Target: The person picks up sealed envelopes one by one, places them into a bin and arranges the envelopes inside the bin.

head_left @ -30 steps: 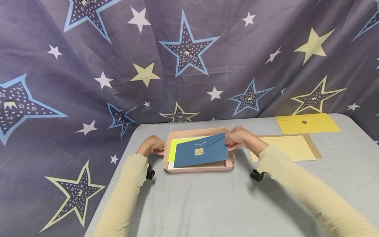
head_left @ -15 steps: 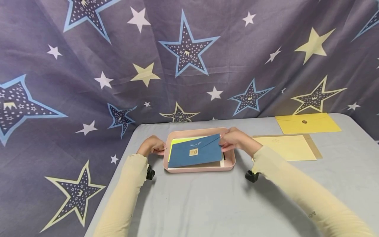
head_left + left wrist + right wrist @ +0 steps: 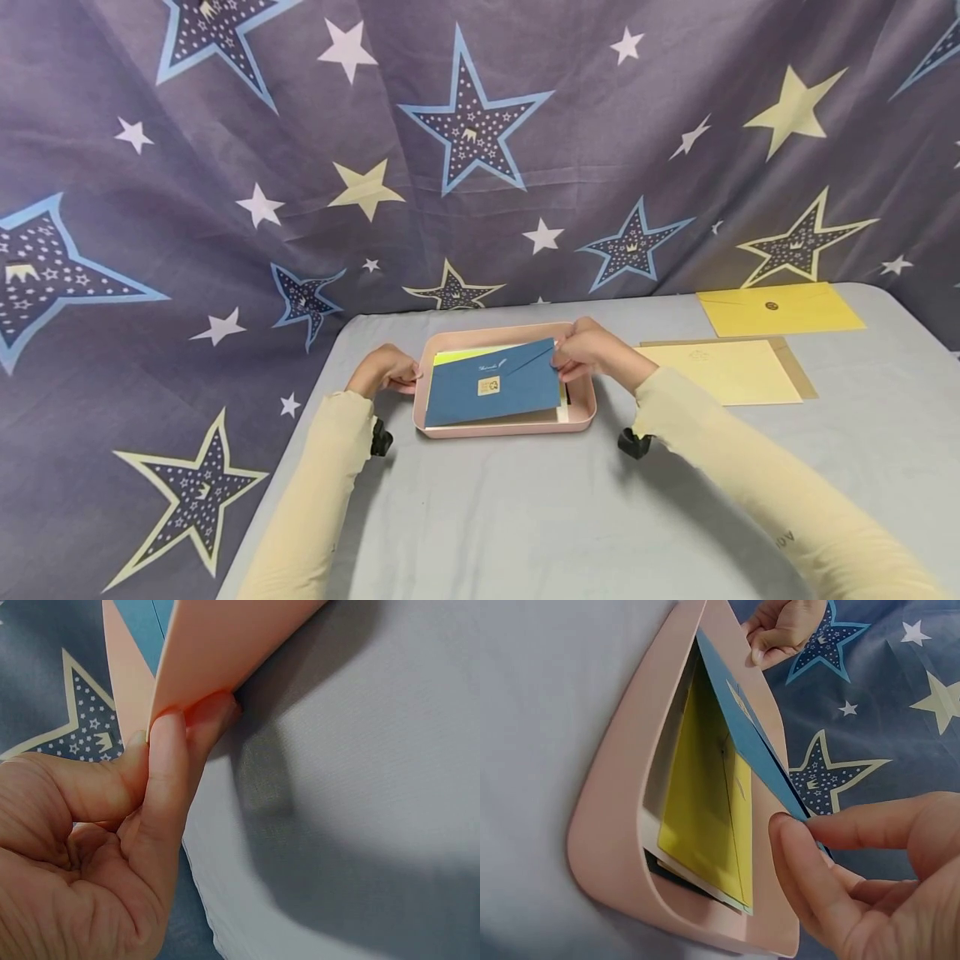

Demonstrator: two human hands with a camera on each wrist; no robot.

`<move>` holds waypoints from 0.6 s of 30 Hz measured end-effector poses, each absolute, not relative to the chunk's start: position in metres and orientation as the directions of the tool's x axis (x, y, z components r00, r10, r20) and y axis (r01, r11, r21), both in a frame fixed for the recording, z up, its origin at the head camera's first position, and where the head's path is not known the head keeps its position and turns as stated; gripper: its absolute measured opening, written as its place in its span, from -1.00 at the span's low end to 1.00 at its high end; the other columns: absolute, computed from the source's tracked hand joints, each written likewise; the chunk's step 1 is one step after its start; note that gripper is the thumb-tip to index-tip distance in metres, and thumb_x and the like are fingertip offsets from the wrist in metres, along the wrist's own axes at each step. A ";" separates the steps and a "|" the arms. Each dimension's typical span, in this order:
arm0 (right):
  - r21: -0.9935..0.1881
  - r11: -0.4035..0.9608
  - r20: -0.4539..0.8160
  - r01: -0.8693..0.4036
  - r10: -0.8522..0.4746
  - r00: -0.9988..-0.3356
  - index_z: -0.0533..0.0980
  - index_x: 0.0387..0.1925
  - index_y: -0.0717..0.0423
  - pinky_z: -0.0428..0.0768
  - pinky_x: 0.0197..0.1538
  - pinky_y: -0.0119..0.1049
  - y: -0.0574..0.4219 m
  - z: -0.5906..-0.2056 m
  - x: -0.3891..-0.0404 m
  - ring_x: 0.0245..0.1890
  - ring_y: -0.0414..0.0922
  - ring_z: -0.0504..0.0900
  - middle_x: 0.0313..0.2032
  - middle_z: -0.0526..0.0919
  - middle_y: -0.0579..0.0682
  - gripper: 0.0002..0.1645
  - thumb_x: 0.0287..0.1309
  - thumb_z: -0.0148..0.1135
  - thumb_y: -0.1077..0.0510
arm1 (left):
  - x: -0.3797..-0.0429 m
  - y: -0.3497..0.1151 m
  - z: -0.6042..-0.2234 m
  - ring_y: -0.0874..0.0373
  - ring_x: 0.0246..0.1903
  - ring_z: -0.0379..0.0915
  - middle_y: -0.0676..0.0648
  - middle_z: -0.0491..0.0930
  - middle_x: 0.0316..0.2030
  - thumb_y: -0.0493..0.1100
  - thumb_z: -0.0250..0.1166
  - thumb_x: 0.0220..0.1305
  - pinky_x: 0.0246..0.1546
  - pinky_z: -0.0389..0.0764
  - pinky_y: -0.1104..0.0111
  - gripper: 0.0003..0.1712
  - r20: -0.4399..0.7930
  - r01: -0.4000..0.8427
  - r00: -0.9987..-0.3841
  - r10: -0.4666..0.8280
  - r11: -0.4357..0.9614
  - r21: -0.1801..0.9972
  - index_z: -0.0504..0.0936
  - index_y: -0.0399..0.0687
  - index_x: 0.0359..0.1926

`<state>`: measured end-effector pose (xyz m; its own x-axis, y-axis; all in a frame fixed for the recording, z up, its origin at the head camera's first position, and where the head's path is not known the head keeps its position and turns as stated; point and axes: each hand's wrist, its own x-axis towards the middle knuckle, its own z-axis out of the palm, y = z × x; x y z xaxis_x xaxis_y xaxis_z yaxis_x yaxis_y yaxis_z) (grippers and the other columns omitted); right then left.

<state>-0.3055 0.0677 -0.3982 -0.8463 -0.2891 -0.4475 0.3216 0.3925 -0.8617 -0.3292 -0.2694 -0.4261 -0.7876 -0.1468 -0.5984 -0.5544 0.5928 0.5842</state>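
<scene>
The right hand [image 3: 592, 348] pinched one end of a blue envelope [image 3: 465, 400] between thumb and fingers. The envelope sloped over the pink tray [image 3: 510, 432], its pinched end raised, its other end down inside near the left wall. The left hand [image 3: 392, 369] gripped that left wall between thumb and fingers.

Beneath the blue envelope, covering most of it from above, lay a bright yellow envelope [image 3: 697, 817], with a pale one and something dark under it. The tray stood on a grey-covered table [image 3: 525, 517]. To its right, a cream envelope [image 3: 727, 375], partly hidden by the right arm, overlapped a brown envelope [image 3: 795, 367]; a deep-yellow envelope [image 3: 780, 312] lay just behind, near the star-patterned curtain [image 3: 600, 67].
</scene>
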 end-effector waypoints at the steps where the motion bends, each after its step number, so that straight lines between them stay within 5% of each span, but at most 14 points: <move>1: -0.861 0.405 -0.440 0.307 -0.289 -0.850 0.43 -0.34 0.30 0.80 -0.38 -0.36 0.068 -0.398 -0.306 -0.66 -0.18 0.63 -0.61 0.56 0.06 -0.88 0.19 0.22 0.45 | -0.329 -0.269 -0.426 0.31 -0.64 0.53 0.00 0.46 -0.53 -0.48 0.14 0.31 -0.44 0.75 0.55 -0.87 -0.599 -0.555 -0.787 -0.147 0.593 0.583 0.57 -0.35 -0.16; 18: -0.771 0.607 -0.398 0.192 -0.224 -0.890 0.59 -0.44 0.39 0.83 -0.10 -0.08 0.063 -0.392 -0.311 -0.58 -0.07 0.73 -0.58 0.65 0.12 -0.92 0.15 0.31 0.44 | -0.331 -0.269 -0.428 0.31 -0.65 0.52 0.00 0.45 -0.52 -0.50 0.14 0.29 -0.45 0.75 0.54 -0.89 -0.602 -0.559 -0.785 -0.145 0.584 0.588 0.55 -0.33 -0.23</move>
<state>-0.3112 0.0627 -0.3921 -0.8895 -0.2245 -0.3980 0.1920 0.6068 -0.7714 -0.3306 -0.2693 -0.4278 -0.7852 -0.1452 -0.6020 -0.5591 0.5841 0.5884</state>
